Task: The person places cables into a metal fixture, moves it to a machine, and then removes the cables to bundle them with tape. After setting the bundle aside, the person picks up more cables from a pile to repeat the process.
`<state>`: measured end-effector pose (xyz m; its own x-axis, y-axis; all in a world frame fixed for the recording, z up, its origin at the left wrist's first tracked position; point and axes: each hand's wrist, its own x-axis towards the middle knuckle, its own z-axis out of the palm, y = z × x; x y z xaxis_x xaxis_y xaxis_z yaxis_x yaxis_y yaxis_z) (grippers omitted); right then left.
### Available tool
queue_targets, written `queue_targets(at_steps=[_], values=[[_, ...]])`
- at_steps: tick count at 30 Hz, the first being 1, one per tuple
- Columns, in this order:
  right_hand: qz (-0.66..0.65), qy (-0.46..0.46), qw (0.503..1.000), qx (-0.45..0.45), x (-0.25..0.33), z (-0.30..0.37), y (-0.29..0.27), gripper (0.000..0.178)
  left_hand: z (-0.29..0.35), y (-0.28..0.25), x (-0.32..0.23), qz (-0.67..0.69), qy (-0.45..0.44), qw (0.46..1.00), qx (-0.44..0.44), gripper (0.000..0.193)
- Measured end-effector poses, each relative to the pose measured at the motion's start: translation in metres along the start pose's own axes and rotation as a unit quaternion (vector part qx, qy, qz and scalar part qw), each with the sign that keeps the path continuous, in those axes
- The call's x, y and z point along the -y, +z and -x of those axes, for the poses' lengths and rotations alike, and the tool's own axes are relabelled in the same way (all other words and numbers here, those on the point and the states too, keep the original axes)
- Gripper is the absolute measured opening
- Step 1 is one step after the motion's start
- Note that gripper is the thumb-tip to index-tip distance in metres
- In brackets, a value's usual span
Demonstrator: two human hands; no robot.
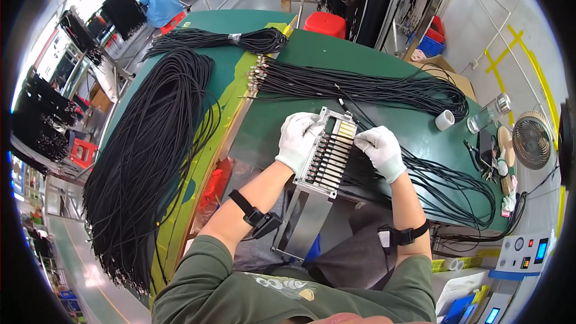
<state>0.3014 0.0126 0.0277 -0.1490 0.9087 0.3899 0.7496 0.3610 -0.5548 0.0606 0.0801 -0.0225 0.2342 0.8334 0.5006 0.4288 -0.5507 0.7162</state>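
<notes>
Fixture (315, 186): 1, gripped by left hand (296, 140) | right hand (383, 150): hold unclear | fan (531, 140): 1

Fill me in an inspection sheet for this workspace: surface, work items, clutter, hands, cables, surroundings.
Surface: green table, with a yellow strip across it.
Work items: metal fixture holding a row of cable ends.
Clutter: white cup-like item, clear jar and small fan at right.
Hands: both white-gloved; left hand against the fixture's left side, right hand at its upper right, fingertips bunched; grip unclear.
Cables: large black bundle at left; more black cables at right.
Surroundings: red stool, person in blue, control box.
</notes>
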Motion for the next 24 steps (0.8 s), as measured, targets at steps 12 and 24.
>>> queue_targets(at_steps=[12,24], values=[[0.168,-0.028,0.985,-0.005,-0.0068,-0.0008,-0.0011,0.007,0.0013,0.0036,0.0035,-0.045,-0.025,0.998,-0.021,0.019],[0.132,-0.026,0.991,0.017,-0.0066,-0.0031,-0.0027,0.009,0.0000,0.0027,0.0010,-0.058,-0.013,0.998,-0.015,0.017]])
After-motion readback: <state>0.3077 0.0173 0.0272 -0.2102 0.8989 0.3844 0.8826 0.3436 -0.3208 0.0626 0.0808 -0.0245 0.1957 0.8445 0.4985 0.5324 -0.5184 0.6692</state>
